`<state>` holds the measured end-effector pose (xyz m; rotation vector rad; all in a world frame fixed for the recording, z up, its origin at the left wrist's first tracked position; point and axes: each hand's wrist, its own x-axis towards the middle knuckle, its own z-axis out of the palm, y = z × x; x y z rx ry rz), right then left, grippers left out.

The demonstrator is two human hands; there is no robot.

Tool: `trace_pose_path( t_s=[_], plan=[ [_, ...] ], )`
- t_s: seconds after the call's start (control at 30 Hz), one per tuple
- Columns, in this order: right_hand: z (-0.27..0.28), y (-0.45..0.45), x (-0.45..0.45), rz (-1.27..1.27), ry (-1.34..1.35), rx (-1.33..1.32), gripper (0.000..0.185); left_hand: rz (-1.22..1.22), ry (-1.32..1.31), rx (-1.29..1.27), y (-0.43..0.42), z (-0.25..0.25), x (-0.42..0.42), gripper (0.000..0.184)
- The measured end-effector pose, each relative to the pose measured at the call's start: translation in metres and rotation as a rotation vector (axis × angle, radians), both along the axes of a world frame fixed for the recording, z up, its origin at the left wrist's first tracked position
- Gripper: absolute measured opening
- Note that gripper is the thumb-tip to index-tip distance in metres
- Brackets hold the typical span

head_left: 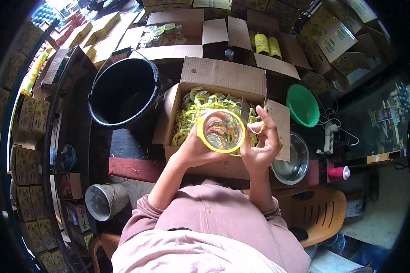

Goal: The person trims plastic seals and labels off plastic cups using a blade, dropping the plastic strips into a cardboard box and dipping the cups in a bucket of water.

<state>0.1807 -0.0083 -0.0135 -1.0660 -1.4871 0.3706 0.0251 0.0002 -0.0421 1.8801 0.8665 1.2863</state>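
Observation:
My left hand (193, 148) is wrapped round a clear, round container with a yellow rim (221, 131), tilted so that I look into its round end. Beside it, my right hand (263, 144) has its index finger raised and the other fingers curled in. A thin yellow-and-white strip (258, 129) shows between those fingers, and the thumb is close against the container's rim. Below both hands stands an open cardboard box (223, 75) filled with a tangle of yellow, green and white strips (205, 102).
A black bucket (123, 93) stands left of the box. On the right are a green bowl (303, 105), a metal bowl (300, 159), a power strip (329, 139) and a pink spool (338, 173). Behind are boxes with lidded jars (157, 34) and yellow cans (261, 44).

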Motion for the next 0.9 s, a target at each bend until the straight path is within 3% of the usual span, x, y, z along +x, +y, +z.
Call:
trace_pose_path(
  t_s=[0.1, 0.13, 0.23, 0.33, 0.9],
  plan=[
    [0.002, -0.001, -0.005, 0.01, 0.089, 0.004, 0.047, 0.073, -0.279, -0.057, 0.0, -0.013, 0.009, 0.077],
    [0.004, -0.003, -0.006, 0.015, 0.099, -0.002, 0.047, 0.135, -0.079, 0.116, 0.003, -0.01, 0.003, 0.079],
    [0.003, -0.006, -0.008, -0.004, 0.083, 0.002, 0.044, 0.097, -0.267, -0.035, 0.0, -0.01, 0.006, 0.076],
    [0.0, -0.007, -0.007, -0.048, 0.006, 0.015, 0.039, 0.021, -0.261, -0.125, 0.001, -0.001, 0.005, 0.072],
    [0.003, -0.016, -0.014, -0.144, -0.068, 0.1, 0.024, 0.035, -0.251, -0.016, -0.002, -0.005, 0.006, 0.07]
  ],
)
